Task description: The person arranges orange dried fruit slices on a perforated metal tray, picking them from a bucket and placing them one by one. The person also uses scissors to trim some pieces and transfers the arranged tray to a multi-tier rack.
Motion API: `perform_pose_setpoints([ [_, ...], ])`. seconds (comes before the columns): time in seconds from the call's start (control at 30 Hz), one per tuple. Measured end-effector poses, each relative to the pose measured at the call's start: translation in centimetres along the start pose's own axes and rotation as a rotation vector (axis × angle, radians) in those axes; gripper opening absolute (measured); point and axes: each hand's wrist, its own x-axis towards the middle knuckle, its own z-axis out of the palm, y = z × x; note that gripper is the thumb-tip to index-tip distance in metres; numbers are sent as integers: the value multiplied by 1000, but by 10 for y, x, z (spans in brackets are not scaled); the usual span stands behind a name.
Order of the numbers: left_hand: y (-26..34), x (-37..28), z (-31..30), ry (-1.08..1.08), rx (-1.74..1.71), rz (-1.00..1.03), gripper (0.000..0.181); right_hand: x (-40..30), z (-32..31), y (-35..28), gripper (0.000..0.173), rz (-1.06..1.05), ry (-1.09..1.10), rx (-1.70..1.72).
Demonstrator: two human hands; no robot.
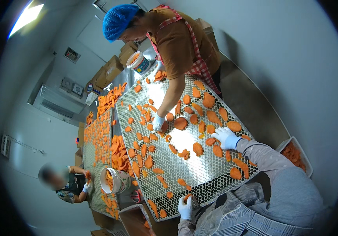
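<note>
My left hand [185,208], in a white glove, holds a small orange slice [188,197] at the mesh tray's lower edge. My right hand [225,138], also gloved, lies with fingers spread on the large mesh tray [205,193], close to an orange slice [210,129]; its fingertips hide what is under them. The slices look like dried fruit or root; the exact kind cannot be told. Many lie scattered over the mesh, some round, some long. Across the tray, a co-worker's gloved hand [158,122] touches a slice, and their other hand is at a small pile [159,76].
Another slice-covered mesh tray [96,174] lies beyond, with heaped slices [120,153] and a white bucket [116,180] beside it. Red-handled scissors [135,196] are near a cardboard box [135,218]. A second co-worker [74,188] stands far left. A filled white bin [295,156] is at right.
</note>
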Motion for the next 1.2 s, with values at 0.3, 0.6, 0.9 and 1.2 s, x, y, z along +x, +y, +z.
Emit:
perform_pose_setpoints([
  [0.3,-14,-22,7,71,-135,65,25,8,-20,1,32,48,-104,31],
  [0.6,-2,-27,7,92,63,61,25,-24,-11,-8,24,38,168,-8],
  [0.9,-4,-31,6,107,51,90,24,-50,-104,-14,27,146,356,133],
  [1.2,2,-25,10,119,69,41,24,-2,-32,44,44,207,-171,-268],
])
